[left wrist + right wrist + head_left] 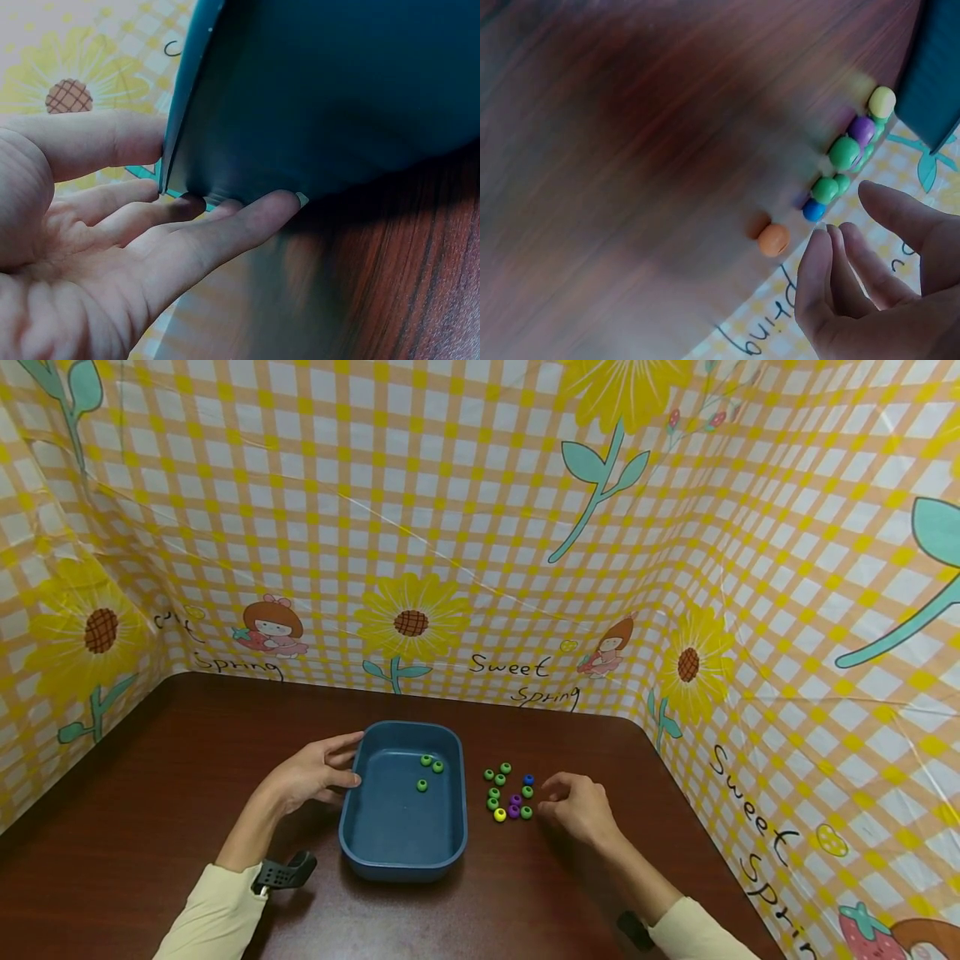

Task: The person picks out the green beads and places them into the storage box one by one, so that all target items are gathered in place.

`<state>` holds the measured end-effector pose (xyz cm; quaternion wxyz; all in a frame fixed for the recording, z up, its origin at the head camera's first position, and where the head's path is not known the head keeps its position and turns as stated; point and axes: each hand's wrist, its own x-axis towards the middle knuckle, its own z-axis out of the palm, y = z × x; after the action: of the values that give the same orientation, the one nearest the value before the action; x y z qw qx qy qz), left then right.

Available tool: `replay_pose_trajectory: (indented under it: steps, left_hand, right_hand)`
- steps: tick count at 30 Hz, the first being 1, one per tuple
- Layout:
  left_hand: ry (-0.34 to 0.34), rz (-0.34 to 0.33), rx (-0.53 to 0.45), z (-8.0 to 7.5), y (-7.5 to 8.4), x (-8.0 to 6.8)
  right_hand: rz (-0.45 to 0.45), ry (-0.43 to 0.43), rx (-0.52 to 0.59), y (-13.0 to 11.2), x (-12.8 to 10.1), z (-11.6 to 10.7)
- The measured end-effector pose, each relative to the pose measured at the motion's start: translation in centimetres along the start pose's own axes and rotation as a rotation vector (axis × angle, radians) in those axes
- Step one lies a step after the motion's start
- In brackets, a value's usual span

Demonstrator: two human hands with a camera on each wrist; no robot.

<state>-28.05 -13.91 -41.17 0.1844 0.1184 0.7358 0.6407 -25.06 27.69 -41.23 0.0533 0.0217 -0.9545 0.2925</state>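
Observation:
A deep blue rectangular tub (405,822) stands on the dark table with three green beads (422,785) inside. My left hand (311,774) rests against the tub's left wall, its fingers mostly straight along the outside. Right of the tub lies a loose group of beads: several green ones (493,804), two purple ones (513,811), a yellow bead (499,815) and a blue bead (528,780). My right hand (581,810) hovers beside this group, thumb apart from the bent fingers, nothing between them. An orange bead (773,240) shows in the right wrist view, hidden behind the hand from the head camera.
Dark wood-grain table (247,735) lies under everything. A checked cloth (465,560) with sunflowers and lettering hangs round the back and sides. There is a black band (285,872) on the left wrist and another dark band (635,931) at the right.

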Motion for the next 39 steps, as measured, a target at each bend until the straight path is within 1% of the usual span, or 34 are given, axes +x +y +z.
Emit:
replay_pose_trajectory:
  steps: [8,23,31,39]
  left_hand:
    - [0.004,0.001,0.002,0.0,0.0,-0.1]
    - [0.016,-0.003,0.004,0.0,0.0,0.0]
    - [0.01,0.001,-0.003,0.0,-0.1,0.0]
    - [0.004,0.002,-0.005,0.0,-0.1,0.0]
  right_hand:
    - [0.021,-0.034,0.045,-0.8,-0.1,1.0]
    - [0.016,-0.055,-0.003,-0.8,-0.2,2.1]
    - [-0.003,-0.042,-0.022,-1.0,-0.2,2.5]
    - [-0.003,-0.04,-0.018,-1.2,-0.4,2.6]
